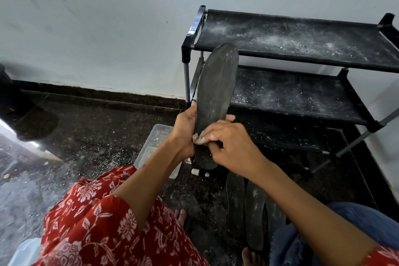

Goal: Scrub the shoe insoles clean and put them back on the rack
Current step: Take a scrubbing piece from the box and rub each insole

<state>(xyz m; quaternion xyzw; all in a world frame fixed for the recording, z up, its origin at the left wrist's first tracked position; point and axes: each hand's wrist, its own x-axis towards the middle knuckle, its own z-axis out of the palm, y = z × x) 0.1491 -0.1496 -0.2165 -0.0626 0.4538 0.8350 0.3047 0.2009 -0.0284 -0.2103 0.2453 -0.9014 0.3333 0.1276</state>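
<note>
The left hand (185,129) holds a dark insole (213,97) upright by its lower left edge, its grip clamped on the insole with the fingertips showing past the right edge. The insole's toe end points up in front of the black shoe rack (298,49), which stands against the wall on the right and has white dust speckled over its fabric shelves. The right hand (228,147) pinches a small pale scrubbing piece (197,138) against the lower part of the insole, its grip closed on that piece. Two more insoles (246,207) lie on the dark floor (97,127), near the person's feet. A clear plastic tub (153,147) sits on the floor behind the left forearm.
</note>
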